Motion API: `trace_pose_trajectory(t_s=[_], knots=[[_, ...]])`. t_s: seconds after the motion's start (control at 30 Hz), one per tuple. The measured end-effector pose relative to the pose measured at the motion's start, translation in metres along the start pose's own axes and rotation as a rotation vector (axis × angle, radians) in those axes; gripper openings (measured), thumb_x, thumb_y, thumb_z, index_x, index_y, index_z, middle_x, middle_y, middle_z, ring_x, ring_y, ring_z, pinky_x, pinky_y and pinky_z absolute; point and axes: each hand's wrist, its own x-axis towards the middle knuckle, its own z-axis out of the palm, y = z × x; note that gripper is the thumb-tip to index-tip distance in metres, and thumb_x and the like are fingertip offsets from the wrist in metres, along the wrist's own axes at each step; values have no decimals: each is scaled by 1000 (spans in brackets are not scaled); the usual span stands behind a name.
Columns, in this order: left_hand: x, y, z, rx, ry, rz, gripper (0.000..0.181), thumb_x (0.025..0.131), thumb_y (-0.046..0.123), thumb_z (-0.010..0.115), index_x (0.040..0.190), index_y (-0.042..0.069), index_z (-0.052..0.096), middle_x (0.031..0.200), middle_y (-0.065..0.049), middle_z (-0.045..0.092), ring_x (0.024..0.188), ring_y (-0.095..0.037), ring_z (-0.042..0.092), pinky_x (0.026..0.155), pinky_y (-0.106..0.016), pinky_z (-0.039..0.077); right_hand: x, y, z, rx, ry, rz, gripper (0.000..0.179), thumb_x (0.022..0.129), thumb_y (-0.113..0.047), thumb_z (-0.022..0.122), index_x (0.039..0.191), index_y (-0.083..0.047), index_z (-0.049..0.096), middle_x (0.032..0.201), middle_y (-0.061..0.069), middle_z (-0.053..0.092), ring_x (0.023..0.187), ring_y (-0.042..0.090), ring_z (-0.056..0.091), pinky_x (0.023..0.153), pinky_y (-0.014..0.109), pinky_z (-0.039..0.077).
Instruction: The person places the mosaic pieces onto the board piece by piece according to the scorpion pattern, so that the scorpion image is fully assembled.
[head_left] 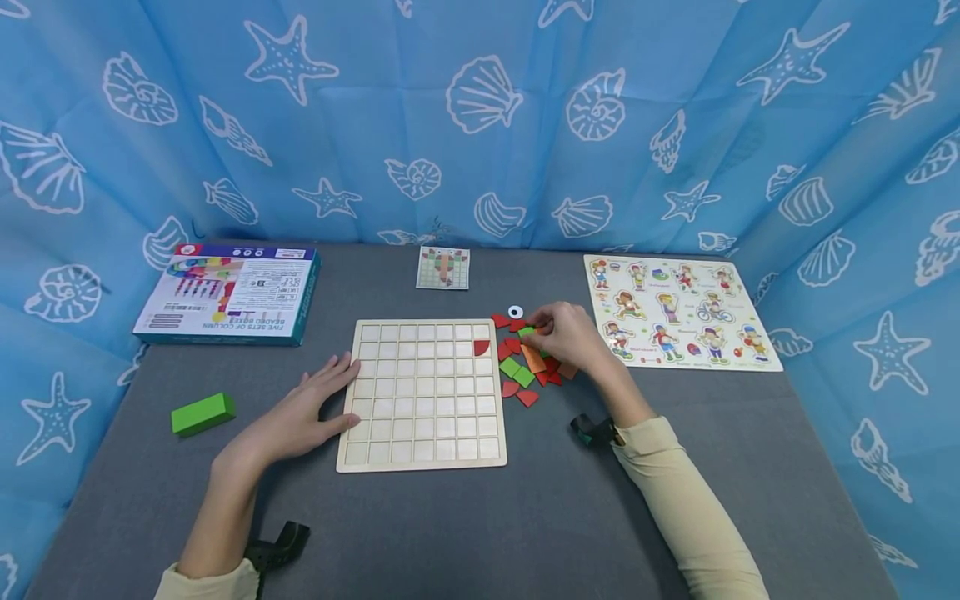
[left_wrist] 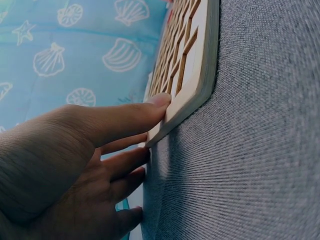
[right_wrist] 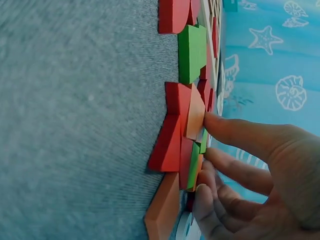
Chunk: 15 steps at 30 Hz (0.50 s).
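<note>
My left hand (head_left: 307, 417) lies at the left edge of a wooden grid board (head_left: 420, 463). Its fingers are spread and nearly straight, and in the left wrist view the thumb (left_wrist: 127, 117) touches the board's rim. One red quarter-round piece (head_left: 482, 347) sits in a cell near the board's top right corner. Over a heap of colored pieces right of the board, my right hand (head_left: 567, 335) pinches a small green piece (head_left: 526, 332) between thumb and fingertips. Orange pieces (head_left: 533, 358), red pieces (head_left: 528, 398) and green squares (head_left: 523, 377) lie around it, partly overlapping.
A pattern card (head_left: 443, 268) lies behind the board, and a round eye piece (head_left: 515, 312) behind the heap. To the right is a picture puzzle board (head_left: 678, 312). A flat box (head_left: 225, 296) and a green block (head_left: 203, 414) lie on the left.
</note>
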Motion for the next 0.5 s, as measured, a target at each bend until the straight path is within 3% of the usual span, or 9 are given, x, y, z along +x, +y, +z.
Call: trace_pose_trajectory(t_s=[0.33, 0.5], knots=[[0, 0, 0, 2, -5, -5, 83, 103, 29, 76, 170, 5, 33, 179, -26, 22, 167, -53, 16, 129, -81, 14, 3, 2, 0, -19, -18, 46, 29, 92, -25, 87, 107, -1, 79, 102, 16, 80, 86, 23, 73, 80, 42, 62], [0, -1, 0, 4, 2, 4, 83, 103, 29, 75, 170, 5, 33, 179, -26, 23, 167, -53, 17, 129, -81, 14, 2, 4, 1, 42, -6, 10, 27, 94, -20, 86, 109, 0, 75, 101, 16, 78, 89, 24, 74, 83, 41, 64]])
